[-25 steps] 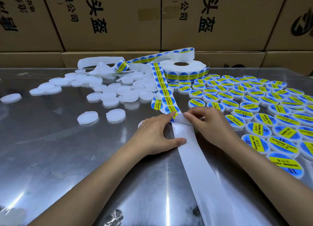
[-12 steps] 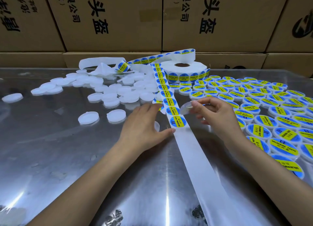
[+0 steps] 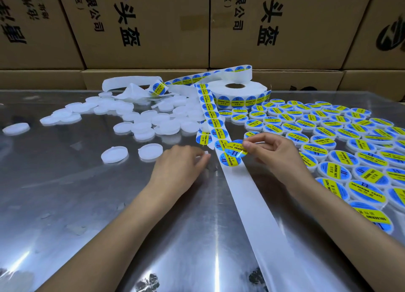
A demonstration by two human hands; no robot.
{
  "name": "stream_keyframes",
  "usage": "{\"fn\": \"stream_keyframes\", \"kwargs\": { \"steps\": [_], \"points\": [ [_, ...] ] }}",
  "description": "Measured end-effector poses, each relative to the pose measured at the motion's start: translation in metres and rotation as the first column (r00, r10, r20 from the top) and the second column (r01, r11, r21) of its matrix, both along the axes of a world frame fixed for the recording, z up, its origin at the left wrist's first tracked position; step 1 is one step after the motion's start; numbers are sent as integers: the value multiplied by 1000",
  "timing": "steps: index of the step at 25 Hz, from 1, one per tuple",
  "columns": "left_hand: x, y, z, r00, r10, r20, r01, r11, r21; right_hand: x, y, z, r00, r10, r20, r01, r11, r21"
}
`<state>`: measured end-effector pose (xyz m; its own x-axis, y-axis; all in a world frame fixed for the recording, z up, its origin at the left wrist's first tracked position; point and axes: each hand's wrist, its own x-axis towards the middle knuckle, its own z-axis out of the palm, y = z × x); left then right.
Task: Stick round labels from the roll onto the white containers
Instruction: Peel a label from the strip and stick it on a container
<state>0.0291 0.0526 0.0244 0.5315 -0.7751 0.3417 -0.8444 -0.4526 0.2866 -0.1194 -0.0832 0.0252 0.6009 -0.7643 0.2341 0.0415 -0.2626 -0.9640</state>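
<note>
Label (image 3: 237,148) now peeled, right hand (image 3: 274,153) pinching

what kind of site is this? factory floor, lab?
Likely a small packing or labelling bench in a warehouse: stacked printed cardboard cartons behind a steel-topped table, a label roll, and rows of labelled soldering paste containers.

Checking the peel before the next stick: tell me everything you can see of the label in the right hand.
The label is a glossy round sticker, blue with a yellow band printed SOLDERING PASTE in black. The right hand pinches its right edge between thumb and fingertips. It is held tilted, face towards the camera, over the backing strip, overlapping the next sticker there. Whether it is fully free of the strip cannot be told.
</note>
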Motion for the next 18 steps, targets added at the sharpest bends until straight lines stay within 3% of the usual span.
{"fn": "stream_keyframes", "kwargs": {
  "steps": [3,5,7,12,18],
  "points": [
    [4,-3,0,974,-78,-215,34,979,-201,-1,-2,0,999,20,-37,-18,998,52],
    [5,-8,-1,890,-199,-410,43,932,-360,-1,-2,-1,996,48,-79,-40,995,94],
    [4,-11,-1,824,-276,-495,36,897,-440,-1,-3,-1,995,47,-92,-34,990,134],
    [0,-12,-1,757,-314,-574,-16,869,-495,-2,-1,3,998,67,-19,-60,963,262],
    [-10,-14,0,403,-339,-850,-170,885,-434,-2,4,6,976,218,18,-209,904,372]
  ]
}}
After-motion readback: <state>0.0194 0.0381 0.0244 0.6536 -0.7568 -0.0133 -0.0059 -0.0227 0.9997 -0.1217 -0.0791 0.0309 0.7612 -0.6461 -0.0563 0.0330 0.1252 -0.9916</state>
